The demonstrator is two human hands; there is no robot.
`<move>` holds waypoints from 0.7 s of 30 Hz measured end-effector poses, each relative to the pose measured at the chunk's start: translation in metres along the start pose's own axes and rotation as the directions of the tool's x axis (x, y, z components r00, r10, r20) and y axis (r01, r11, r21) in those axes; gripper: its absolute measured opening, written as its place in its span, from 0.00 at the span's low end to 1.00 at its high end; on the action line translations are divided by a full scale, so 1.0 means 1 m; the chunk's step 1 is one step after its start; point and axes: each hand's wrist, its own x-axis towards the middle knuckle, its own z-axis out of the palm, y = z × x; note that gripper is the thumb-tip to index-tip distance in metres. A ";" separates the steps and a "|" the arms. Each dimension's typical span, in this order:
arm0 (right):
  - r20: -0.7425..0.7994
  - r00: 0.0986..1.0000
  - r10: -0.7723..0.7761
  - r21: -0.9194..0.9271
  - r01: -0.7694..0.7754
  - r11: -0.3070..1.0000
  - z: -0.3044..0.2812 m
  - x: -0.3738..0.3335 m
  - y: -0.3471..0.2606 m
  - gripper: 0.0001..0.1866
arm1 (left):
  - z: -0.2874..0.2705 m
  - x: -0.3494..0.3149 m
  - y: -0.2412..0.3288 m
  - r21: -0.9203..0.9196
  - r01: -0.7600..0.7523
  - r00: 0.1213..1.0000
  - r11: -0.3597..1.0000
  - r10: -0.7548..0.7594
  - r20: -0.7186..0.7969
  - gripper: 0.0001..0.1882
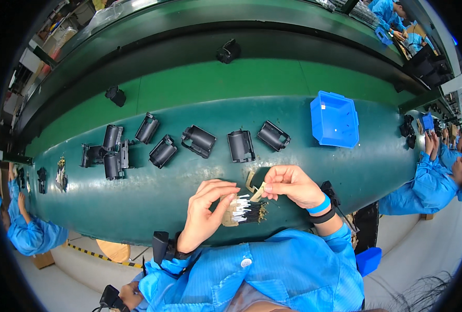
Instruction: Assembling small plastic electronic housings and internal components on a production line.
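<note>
Between my hands, near the front of the table, lies a row of small black wired parts (253, 212) with white sleeves at one end and brassy tips at the other. A piece of tan paper-like backing (230, 216) shows beside their white ends. My left hand (206, 209) is at the left of the row, thumb and fingertips drawn together; what they pinch is too small to make out. Above the row's right side, my right hand (294, 188) pinches a strip of tan tape (259, 192) between thumb and forefinger. Another bent tan strip (250, 180) is just beyond it.
Several black plastic housings (199, 141) are spread beyond my hands, some clustered (113, 152) at left. A blue bin (335, 120) stands at the back right. Another bundle of small wired parts (61, 174) lies far left. Co-workers in blue sit at both sides.
</note>
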 end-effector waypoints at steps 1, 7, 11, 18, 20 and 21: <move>0.000 1.000 0.005 0.004 -0.005 1.000 0.000 -0.001 0.001 0.03 | 0.002 0.000 -0.002 0.128 -0.165 0.984 0.978 0.172 -0.048 0.11; 0.173 0.985 0.023 0.031 -0.028 0.999 -0.003 0.002 0.010 0.04 | 0.020 0.002 -0.003 0.308 -0.243 0.966 0.920 0.199 0.165 0.16; 0.141 0.990 0.011 0.053 -0.018 0.998 -0.014 -0.002 0.008 0.05 | 0.036 0.002 -0.009 0.505 -0.331 0.933 0.797 0.199 0.299 0.13; 0.222 0.966 -0.134 0.169 0.097 0.981 -0.036 -0.029 -0.007 0.04 | 0.044 0.000 0.005 0.574 -0.267 0.963 0.774 0.195 0.186 0.16; 0.004 1.000 -0.011 -0.072 0.011 0.997 -0.024 -0.027 -0.014 0.04 | 0.034 0.003 0.011 0.426 -0.184 0.982 0.886 0.143 0.126 0.19; -0.020 1.000 0.000 -0.139 -0.002 0.990 -0.022 -0.024 -0.012 0.05 | 0.030 0.005 0.013 0.365 -0.173 0.985 0.915 0.154 0.079 0.20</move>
